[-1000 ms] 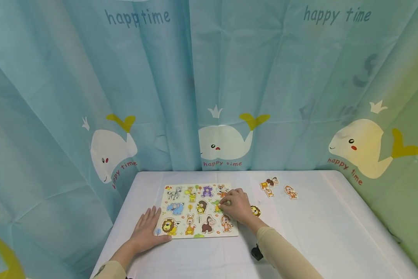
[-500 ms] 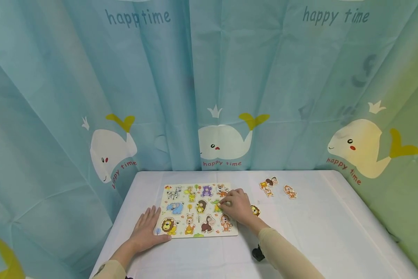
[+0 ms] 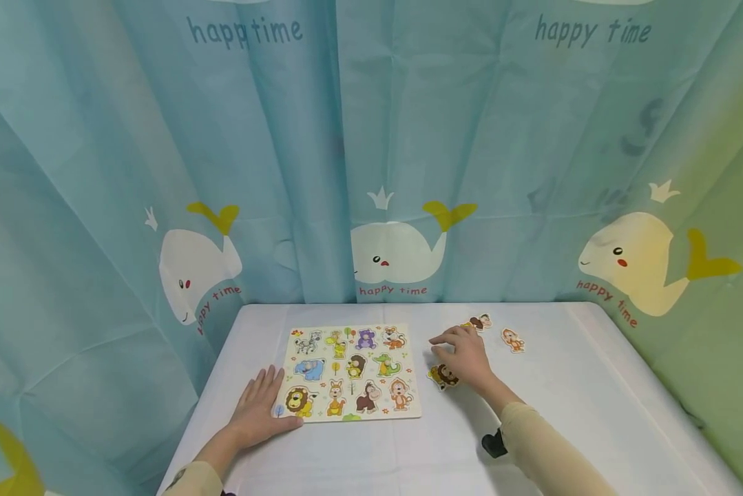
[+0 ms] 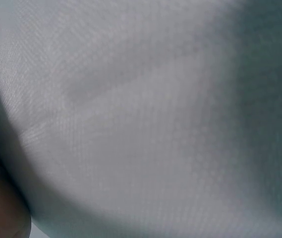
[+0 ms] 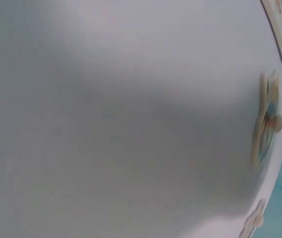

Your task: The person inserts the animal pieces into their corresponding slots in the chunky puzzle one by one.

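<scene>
A white puzzle board [image 3: 416, 386] with printed animals lies on the table. My left hand [image 3: 256, 410] lies with fingers spread at its left edge, the thumb along the near left corner. The crocodile piece [image 3: 388, 365], with a knob, sits in its place at the board's right side. My right hand [image 3: 468, 358] is over the table right of the board, fingers loosely bent and holding nothing. Just below its fingers lies the lion piece [image 3: 442, 375], partly covered by the hand. In the right wrist view a knobbed piece [image 5: 262, 124] stands out from the white cloth.
Beyond the right hand lies a brown gorilla piece [image 3: 480, 322], with an orange piece partly hidden beside it. A monkey piece [image 3: 512, 340] lies farther right. Blue curtains [image 3: 390, 138] with whales hang behind the white table [image 3: 569, 386]. Cloth fills most of the left wrist view.
My right hand has let go of the crocodile piece's knob and moved right, off the board, to above the loose pieces. The left hand has stayed in place.
</scene>
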Demonstrator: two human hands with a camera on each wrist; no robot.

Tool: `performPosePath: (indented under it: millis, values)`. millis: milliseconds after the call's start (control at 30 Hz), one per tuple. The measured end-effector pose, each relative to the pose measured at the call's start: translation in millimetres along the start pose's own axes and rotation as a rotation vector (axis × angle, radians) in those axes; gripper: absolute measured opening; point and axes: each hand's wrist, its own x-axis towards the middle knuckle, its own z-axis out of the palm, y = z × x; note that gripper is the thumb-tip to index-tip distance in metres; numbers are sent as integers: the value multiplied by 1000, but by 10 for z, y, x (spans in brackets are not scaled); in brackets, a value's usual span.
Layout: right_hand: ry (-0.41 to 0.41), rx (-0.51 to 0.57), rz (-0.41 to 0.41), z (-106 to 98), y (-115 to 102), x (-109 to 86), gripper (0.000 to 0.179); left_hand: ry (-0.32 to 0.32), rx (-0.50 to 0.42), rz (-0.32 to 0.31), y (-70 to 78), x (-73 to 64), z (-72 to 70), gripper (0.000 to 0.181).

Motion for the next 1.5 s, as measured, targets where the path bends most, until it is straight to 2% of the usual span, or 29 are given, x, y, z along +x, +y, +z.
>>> performPosePath:
  millis: [433,667,800,1000,1233,1500]
  values:
    - [-3,-103,-30,-56,185,-236,13,-40,23,-32,20,-33,-38,125]
    - [-7,-135,-34,-46,203,-349,12,-28,19,-23,13,-34,-30,124]
    - [11,-147,-38,-22,219,-367,18,-13,7,-12,-6,-32,-17,124]
    - [38,-171,-54,12,239,-375,22,-28,1,-3,3,-38,-45,123]
    - [37,-188,-39,0,214,-388,21,-27,10,-4,2,-31,-40,124]
    - [62,-186,-66,-14,234,-388,18,-33,7,-5,19,-30,-57,124]
